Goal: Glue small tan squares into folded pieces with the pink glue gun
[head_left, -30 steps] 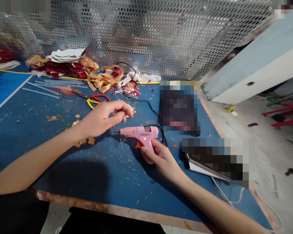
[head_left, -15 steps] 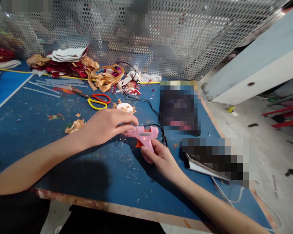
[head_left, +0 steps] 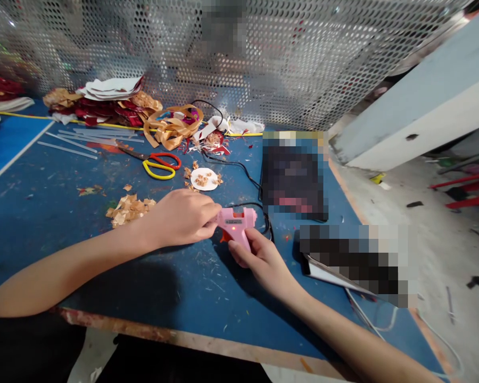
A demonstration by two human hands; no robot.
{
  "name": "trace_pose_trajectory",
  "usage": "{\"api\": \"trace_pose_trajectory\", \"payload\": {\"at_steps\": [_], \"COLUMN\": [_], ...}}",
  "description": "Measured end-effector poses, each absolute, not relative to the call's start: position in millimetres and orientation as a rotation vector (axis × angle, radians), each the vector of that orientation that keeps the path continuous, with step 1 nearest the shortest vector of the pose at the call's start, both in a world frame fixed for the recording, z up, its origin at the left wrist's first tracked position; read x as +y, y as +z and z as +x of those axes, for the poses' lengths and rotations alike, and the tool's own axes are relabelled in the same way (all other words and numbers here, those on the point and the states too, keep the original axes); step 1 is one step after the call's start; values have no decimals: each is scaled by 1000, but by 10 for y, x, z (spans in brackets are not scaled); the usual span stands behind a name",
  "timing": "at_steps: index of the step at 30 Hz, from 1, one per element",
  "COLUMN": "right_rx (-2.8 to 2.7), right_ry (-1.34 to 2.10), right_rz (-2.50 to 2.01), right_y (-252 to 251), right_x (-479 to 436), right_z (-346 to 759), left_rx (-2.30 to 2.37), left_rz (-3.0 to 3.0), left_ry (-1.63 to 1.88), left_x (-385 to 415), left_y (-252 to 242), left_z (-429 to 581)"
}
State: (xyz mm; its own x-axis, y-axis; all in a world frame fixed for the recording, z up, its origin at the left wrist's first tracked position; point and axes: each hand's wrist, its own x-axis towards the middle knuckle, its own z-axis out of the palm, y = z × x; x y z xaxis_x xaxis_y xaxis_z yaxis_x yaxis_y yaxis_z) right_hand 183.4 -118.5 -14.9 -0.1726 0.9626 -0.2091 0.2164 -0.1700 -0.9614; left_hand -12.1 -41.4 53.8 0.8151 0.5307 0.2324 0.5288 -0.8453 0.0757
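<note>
My right hand (head_left: pixel 263 260) grips the handle of a pink glue gun (head_left: pixel 236 218), whose small light glows orange. The gun points left, and its orange trigger (head_left: pixel 225 236) shows below the body. Closed fingers of my left hand (head_left: pixel 187 215) are at the gun's front end and hide the nozzle. Just beyond the hands lies a white oval piece (head_left: pixel 204 179) with tan scraps on and around it. A pile of tan ribbon scraps (head_left: pixel 130 210) sits beside my left wrist.
Scissors (head_left: pixel 159 165) with red and yellow handles lie behind the scraps. Clear glue sticks (head_left: pixel 69 151), coiled gold ribbon (head_left: pixel 173 130) and cloth pieces (head_left: pixel 112 89) line the back, against a perforated metal panel (head_left: pixel 163 48). A blurred dark tablet-like object (head_left: pixel 293 181) and a cable are at right.
My left hand has lowered slightly and its fingers have closed at the glue gun's front end. More of the white oval and the scrap pile now shows. The gun has shifted slightly left.
</note>
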Motion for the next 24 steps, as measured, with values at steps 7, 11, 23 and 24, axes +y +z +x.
{"api": "trace_pose_trajectory", "payload": {"at_steps": [7,11,23,24], "right_rx": [-1597,-1652,-1590,-1538], "right_ry": [1279,1273,1336,1370], "right_rz": [-1425,-1418,-1447,-1446], "right_y": [-220,-202,-174,-163], "right_x": [-1210,-1211,-1217,-1206], "right_z": [1871,1872,1876,1870], "left_rx": [833,773,788,795], "left_rz": [2649,2408,2183,2234], "left_ry": [370,343,356,408], "left_x": [-292,-196,-52,-53], "left_y": [601,619,535,545], "left_z": [-189,-248,-301,-303]}}
